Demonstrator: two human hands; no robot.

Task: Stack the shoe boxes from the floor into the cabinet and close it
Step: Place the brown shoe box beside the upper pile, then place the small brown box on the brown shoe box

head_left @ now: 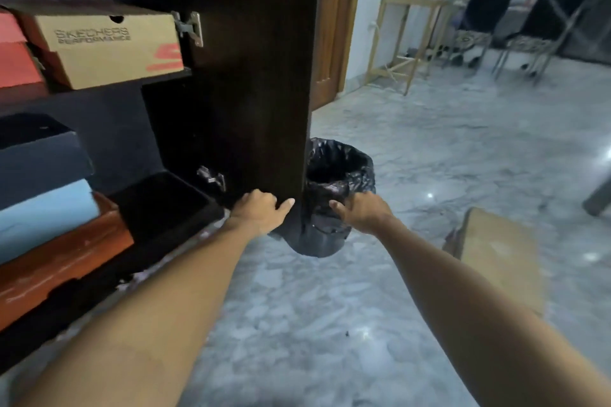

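The dark wooden cabinet door (251, 76) stands open, edge toward me. My left hand (261, 211) grips its lower edge, fingers curled round the inner side. My right hand (360, 213) reaches toward the door's outer face from the right, thumb out, holding nothing. Inside the cabinet, a tan Skechers box (109, 46) and a red box (16, 56) sit on the upper shelf. Below lie a navy box (43, 158), a light blue box (46, 215), an orange box (62, 258) and a black box (158, 205). A tan cardboard box (499, 254) lies on the floor at right.
A black bin with a plastic liner (337, 195) stands just behind the open door. Grey marble floor (330, 324) spreads ahead. A wooden stand (403, 40), chairs (476, 33) and a brown room door (330, 26) are farther back.
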